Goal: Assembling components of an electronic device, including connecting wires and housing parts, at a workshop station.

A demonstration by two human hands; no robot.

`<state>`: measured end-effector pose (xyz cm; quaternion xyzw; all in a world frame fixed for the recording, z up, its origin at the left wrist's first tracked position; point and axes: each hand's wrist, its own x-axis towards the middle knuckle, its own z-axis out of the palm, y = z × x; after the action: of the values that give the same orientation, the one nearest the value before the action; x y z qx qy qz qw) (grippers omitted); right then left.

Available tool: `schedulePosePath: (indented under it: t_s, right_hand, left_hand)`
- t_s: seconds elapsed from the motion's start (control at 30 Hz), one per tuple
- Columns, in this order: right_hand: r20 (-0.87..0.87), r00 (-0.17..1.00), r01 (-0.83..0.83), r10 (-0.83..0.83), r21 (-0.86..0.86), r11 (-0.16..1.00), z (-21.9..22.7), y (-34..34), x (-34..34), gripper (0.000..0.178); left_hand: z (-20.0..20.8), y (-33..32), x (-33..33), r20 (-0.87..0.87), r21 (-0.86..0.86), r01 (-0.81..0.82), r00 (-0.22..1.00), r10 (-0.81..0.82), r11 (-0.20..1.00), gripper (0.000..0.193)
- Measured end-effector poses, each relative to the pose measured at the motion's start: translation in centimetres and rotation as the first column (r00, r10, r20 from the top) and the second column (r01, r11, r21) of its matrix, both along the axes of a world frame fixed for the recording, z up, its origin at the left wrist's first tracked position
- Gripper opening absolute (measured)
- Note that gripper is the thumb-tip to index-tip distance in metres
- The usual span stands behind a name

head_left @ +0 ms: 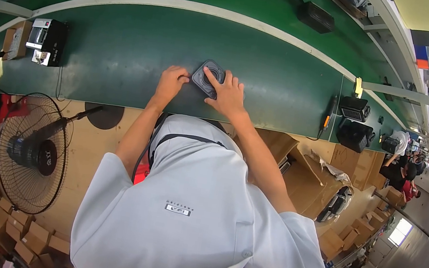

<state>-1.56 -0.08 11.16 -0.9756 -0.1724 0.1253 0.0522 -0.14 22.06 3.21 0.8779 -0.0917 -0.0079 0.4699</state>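
On the green bench before me lies a dark grey square device with rounded corners and a round ringed face, like a small speaker. My right hand rests over its right side, fingers spread. The index finger touches the ringed face and the thumb lies by the lower edge. Just left of the device, apart from it, my left hand has its fingers curled and tips drawn together. Whether a small thing sits in those tips cannot be made out.
A black and silver machine stands at the bench's left end. To the right lie an electric screwdriver and black speaker boxes. Another black speaker sits beyond the pale rail. A floor fan and cartons stand left; people work at both sides.
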Motion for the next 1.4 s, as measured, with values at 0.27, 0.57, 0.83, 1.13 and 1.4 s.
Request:
schedulePosePath:
  t_s: [0.27,0.57,0.83,1.13,1.4]
  right_hand:
    - [0.13,0.987,0.044,-0.094,0.34,0.939,-0.3,-0.8,-0.4,0.08]
    - [-0.716,0.364,0.906,-0.596,0.422,0.046,-5.9,-5.7,-3.3,0.059]
    - [-0.389,0.569,0.8,-0.724,0.464,0.38,-5.0,-4.9,0.2,0.052]
    - [-0.231,0.42,0.825,-0.878,0.5,0.263,-6.4,-2.3,-0.7,0.035]
    - [-0.225,0.374,0.839,-0.9,0.496,0.225,-4.5,-1.6,-2.0,0.031]
  left_hand:
    - [-2.8,4.2,0.3,-0.664,-0.714,-0.699,0.689,0.292,0.027,0.009]
    - [3.7,-2.1,4.8,-0.288,-0.186,-0.17,0.951,0.112,0.968,0.039]
    - [3.3,-8.7,6.4,-0.331,0.348,-0.026,0.932,0.149,0.937,0.041]
    - [1.7,-9.7,6.3,-0.126,0.511,-0.099,0.974,0.188,0.854,0.027]
    - [1.7,-9.6,5.1,-0.182,0.518,-0.034,0.972,0.148,0.855,0.024]
